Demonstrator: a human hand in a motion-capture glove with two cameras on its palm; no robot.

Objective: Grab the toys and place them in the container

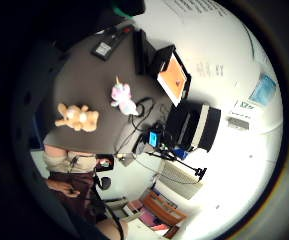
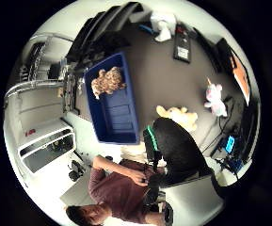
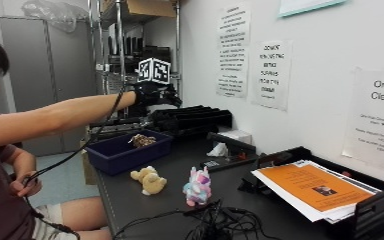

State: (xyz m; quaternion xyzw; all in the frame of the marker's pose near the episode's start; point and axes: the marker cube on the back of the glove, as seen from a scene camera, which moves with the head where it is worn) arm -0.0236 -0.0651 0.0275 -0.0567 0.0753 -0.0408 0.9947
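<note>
Gloved right hand [image 3: 155,95] hovers high, grip unreadable; best drop straight onto the tan plush bear [image 3: 149,180], center frame, beside the blue bin [image 3: 115,155].

Blue container [image 3: 115,155], mottled brown toy [image 3: 141,140] inside; tan bear [image 3: 149,180]; pink-white unicorn [image 3: 196,186]; dark grey tabletop [image 3: 179,210]; orange sheet [image 3: 312,184].

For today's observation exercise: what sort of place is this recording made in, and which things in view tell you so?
Probably a lab or office workroom, not a home. Printed notices are taped to the wall, a black paper tray holds documents, and metal shelving stands behind the dark table with its blue container and plush toys.
</note>
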